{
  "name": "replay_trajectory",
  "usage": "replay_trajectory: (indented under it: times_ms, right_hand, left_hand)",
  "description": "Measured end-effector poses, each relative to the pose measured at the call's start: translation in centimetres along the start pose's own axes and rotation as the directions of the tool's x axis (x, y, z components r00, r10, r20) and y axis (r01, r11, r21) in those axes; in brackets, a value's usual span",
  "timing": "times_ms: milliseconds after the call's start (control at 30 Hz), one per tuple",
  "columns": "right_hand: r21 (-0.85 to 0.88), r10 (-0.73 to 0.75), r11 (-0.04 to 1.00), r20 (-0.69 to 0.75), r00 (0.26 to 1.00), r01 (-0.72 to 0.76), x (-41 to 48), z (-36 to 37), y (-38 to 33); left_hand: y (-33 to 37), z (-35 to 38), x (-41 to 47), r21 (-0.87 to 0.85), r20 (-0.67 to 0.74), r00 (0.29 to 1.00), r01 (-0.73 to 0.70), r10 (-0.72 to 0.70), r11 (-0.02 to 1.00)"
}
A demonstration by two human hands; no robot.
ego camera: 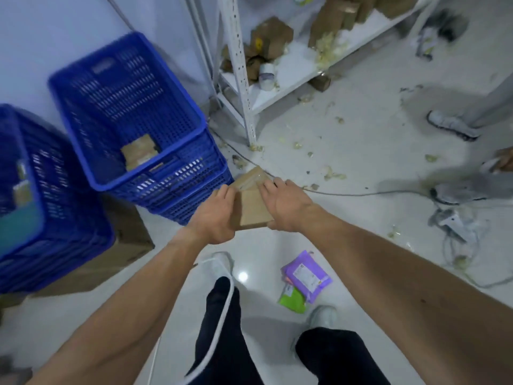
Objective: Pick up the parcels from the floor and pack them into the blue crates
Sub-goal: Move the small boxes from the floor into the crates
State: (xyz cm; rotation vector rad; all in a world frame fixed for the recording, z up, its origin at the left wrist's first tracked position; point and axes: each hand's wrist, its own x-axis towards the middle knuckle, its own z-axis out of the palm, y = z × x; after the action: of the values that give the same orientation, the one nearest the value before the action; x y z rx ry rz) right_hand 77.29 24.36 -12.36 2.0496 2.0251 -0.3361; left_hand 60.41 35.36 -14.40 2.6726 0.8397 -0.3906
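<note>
Behind the fingers: most fingertips are hidden by the brown parcel (254, 211); a second box (248, 177) beyond it is blurred.
Fingers: left hand (215, 215) and right hand (286, 207) are clamped on the parcel's opposite sides.
Left of the fingers: blue crate (191, 173), close by.
Nearer than the fingers: a purple parcel (306, 275) is seen on the floor (347, 151).

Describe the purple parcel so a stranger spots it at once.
Look down at the white floor nearest the camera. Ahead of the right shoe lies the purple parcel, a flat pouch. It touches a green parcel; nothing else is purple.
</note>
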Motion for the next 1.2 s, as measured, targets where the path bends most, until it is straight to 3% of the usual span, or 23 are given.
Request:
replay_trajectory:
  times_ms: [200, 400, 867, 1200]
  right_hand:
    - [-0.114, -0.159, 0.983, -0.124, 0.979, 0.145, -0.5, -10.5, -2.7]
    - [-0.124, -0.192, 0.977, -0.132, 0.973, 0.176, -1.6, -17.7, -7.0]
    - [-0.169, -0.152, 0.978, -0.171, 0.973, 0.123, 2.0, -23.4, -19.3]
    - [-0.15, -0.154, 0.98, -0.177, 0.972, 0.128, 5.7, -25.3, -20.4]
  left_hand:
    - [-0.5, -8.6, -7.6, -0.022, -0.158, 0.972, 0.171, -0.172, 0.985]
    - [-1.6, -14.5, -13.7, -0.114, -0.21, 0.947, 0.222, -0.242, 0.968]
    - [-11.8, -18.1, -21.9, -0.082, -0.286, 0.93, 0.218, -0.233, 0.972]
    - [-15.5, -18.9, -21.0, -0.113, -0.349, 0.907, 0.207, -0.234, 0.972]
